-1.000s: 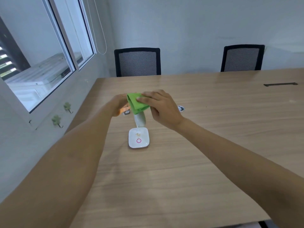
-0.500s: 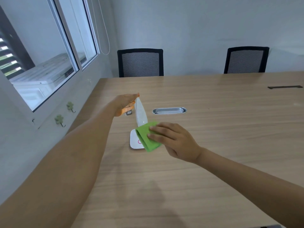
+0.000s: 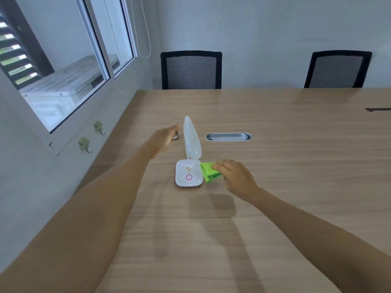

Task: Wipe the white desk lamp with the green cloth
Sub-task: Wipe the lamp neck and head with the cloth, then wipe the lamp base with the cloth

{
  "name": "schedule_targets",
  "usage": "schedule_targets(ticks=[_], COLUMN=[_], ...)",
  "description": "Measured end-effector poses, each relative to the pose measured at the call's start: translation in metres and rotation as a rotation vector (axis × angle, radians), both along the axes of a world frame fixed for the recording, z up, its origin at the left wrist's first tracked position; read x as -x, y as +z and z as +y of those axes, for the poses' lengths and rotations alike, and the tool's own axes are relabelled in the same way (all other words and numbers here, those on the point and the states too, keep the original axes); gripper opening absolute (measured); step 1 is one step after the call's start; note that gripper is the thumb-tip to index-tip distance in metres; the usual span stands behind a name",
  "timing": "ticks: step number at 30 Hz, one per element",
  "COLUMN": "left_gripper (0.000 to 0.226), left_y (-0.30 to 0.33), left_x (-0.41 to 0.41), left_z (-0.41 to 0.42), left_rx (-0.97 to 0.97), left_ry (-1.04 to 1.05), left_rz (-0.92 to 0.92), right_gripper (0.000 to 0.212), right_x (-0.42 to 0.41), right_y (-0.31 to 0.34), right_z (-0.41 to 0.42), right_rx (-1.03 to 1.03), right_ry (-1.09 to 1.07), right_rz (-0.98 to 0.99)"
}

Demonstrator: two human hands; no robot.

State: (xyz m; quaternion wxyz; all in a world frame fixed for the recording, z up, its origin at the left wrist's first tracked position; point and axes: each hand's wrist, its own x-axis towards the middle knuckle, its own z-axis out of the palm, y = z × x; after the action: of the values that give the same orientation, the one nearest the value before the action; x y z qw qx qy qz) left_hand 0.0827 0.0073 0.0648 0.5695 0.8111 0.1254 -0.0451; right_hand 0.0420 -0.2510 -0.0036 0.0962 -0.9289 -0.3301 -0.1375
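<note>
Now the right hand (image 3: 237, 178) pins the green cloth (image 3: 209, 174) beside the lamp (image 3: 189, 163) base, off it since before; left hand (image 3: 164, 137) blurred, grip unclear; bench (image 3: 296, 166) open rightward.

No words, numbers or brand names can be read anywhere. The only sign is a pink ring (image 3: 189, 177) printed on the white base of the lamp (image 3: 189, 174), toward the base's near edge. Above the ring on the same base sits a small pale mark (image 3: 187, 168), too blurred to read as a letter or logo.
</note>
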Motion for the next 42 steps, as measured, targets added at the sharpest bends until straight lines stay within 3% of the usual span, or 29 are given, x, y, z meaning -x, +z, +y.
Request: schedule_targets(ticks=[3,9,14,19,23,29,32,37,42], left_gripper=[0.052,0.070,0.070,0.061,0.060,0.062,0.062,0.062,0.062], left_y=[-0.046,-0.115,-0.143,-0.146,-0.146,-0.145,-0.146,-0.145,-0.141], left_x=[0.016,0.030,0.029,0.028,0.027,0.027,0.027,0.028,0.028], left_z=[0.017,0.036,0.039,0.030,0.029,0.027,0.027,0.028,0.026], left_rx=[-0.437,-0.801,-0.839,-0.847,-0.853,-0.838,-0.839,-0.841,-0.856], left_ry=[-0.122,-0.358,-0.428,-0.446,-0.465,-0.462,-0.465,-0.455,-0.457], left_rz=[0.032,0.124,0.116,-0.013,-0.032,-0.021,-0.004,-0.001,0.001], right_gripper=[0.053,0.046,0.023,0.027,0.054,0.047,0.045,0.047,0.039], right_x=[-0.016,-0.029,-0.039,-0.051,-0.048,-0.019,-0.011,-0.034,-0.062], right_y=[-0.008,-0.016,-0.026,-0.052,-0.061,-0.069,-0.065,-0.046,-0.059], right_z=[0.015,0.053,0.080,0.082,0.077,0.047,0.040,0.062,0.085], right_rx=[0.002,-0.096,-0.174,-0.125,-0.034,0.076,0.080,-0.097,-0.053], right_ry=[-0.031,-0.030,-0.090,-0.169,-0.063,0.194,0.233,0.056,-0.144], right_rz=[0.124,0.120,0.403,0.372,0.336,0.113,0.128,0.083,0.421])
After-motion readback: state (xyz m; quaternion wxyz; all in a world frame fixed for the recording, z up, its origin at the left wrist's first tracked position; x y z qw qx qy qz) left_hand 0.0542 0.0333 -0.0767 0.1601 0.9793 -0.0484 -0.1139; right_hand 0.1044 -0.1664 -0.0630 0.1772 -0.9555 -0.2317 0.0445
